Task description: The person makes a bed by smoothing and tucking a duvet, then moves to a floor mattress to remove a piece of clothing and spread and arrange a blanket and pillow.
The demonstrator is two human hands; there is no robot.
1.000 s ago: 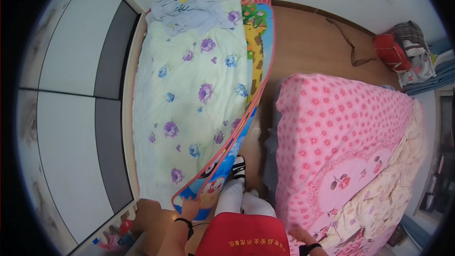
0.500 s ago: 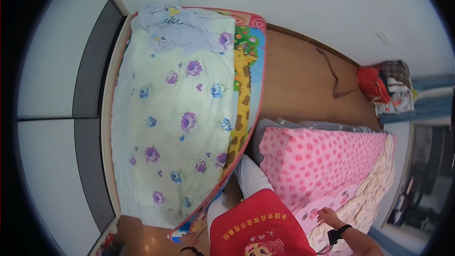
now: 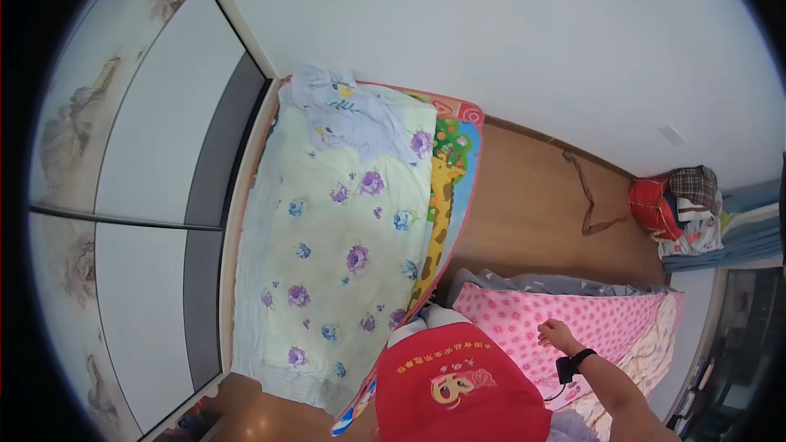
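- In front of you, a flowered sheet [image 3: 327,225] lies over a colourful mat [image 3: 442,205] on the brown floor [image 3: 528,188], filling the centre-left of the frame.
- A crumpled pale-blue cloth [image 3: 352,119] rests on the sheet's upper end.
- A wardrobe [image 3: 147,139] lines the left edge of the frame, and a white wall [image 3: 458,33] spans the top.
- To the right, you have a brown strap [image 3: 588,196] on the floor, near a red bag [image 3: 652,206] and a blue curtain [image 3: 696,259].
- The pink spotted cover [image 3: 606,311] lies at lower right, with grey fabric [image 3: 524,281] along its upper edge.
- Your right forearm rises from the lower-right corner, and your right hand [image 3: 558,333] is over the pink spotted cover; you cannot tell whether they touch.
- Its fingers are loosely bent, slightly apart, apparently empty.
- Your left hand is outside the frame; its fingers cannot be judged.
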